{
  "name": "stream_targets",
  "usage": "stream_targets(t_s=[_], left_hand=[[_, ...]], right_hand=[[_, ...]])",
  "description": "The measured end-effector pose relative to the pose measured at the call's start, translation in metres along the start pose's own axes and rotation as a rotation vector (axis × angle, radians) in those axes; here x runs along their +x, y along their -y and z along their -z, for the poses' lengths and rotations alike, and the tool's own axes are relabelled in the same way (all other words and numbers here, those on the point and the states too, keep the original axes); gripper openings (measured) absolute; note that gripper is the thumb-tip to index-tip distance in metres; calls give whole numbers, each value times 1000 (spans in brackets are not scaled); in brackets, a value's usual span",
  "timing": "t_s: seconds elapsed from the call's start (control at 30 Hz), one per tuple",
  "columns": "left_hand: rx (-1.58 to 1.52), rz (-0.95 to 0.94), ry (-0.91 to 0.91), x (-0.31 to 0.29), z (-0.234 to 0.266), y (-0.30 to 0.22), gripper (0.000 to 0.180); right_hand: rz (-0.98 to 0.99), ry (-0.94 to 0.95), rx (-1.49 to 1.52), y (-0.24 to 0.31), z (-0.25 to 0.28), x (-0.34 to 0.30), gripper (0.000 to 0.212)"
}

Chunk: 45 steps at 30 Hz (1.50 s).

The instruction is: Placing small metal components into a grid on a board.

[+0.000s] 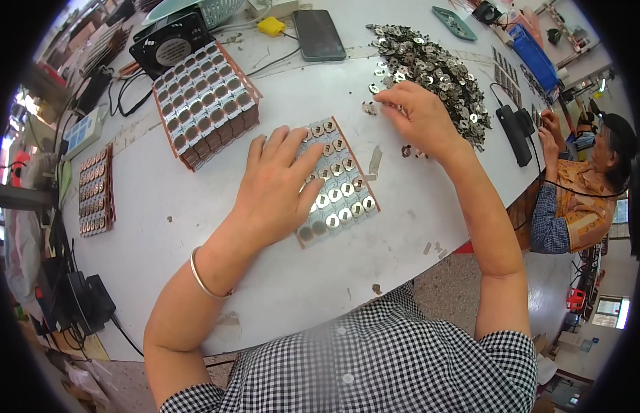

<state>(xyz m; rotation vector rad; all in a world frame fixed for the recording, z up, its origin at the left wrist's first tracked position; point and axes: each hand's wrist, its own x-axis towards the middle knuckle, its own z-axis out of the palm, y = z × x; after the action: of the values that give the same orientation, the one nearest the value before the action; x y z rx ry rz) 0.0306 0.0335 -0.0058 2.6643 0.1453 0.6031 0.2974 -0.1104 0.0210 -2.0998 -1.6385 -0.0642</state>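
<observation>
A panel of small circuit boards (364, 186) lies flat on the white table in front of me. Shiny metal discs with dark centres sit on most of its places; a couple of places at its near left corner show only dull round spots. My left hand (275, 186) rests over the panel's left part, fingers spread, hiding some places. At the left edge of a heap of small metal pieces (437, 72), my right hand (423, 118) has thumb and fingertips drawn together in a pinch. What lies between them is too small to tell. Loose metal pieces (369, 108) lie beside those fingertips.
A tall stack of similar panels (208, 103) stands left of my hands, with a black fan (170, 45) behind it. Farther left is a smaller stack (96, 189). A phone (318, 34) lies at the back. Another person (588, 186) works at the right.
</observation>
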Motion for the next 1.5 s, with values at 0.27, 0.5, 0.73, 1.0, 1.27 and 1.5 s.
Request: stream_targets(t_s=[0.27,0.5,0.73,1.0,1.27,1.5], left_hand=[[30,14,-10,-1,2,6,49],[26,10,-78,-3,-23,2,51],[79,48,-77,-10,-22,5,47],[66,55,-59,-10,-19,2,39],[-102,30,-155,-9,-20,12,51],[-109,9,-173,1,-3,14,49]], right_hand=[[38,67,-17,1,-14,12,17],[181,-79,-24,-2,-17,0,7],[296,-224,-116,-4,-7,10,9],[-470,133,967,64,9,-59,10],[-414,353,830,129,8,-72,12],[-507,264,814,133,7,-65,12]])
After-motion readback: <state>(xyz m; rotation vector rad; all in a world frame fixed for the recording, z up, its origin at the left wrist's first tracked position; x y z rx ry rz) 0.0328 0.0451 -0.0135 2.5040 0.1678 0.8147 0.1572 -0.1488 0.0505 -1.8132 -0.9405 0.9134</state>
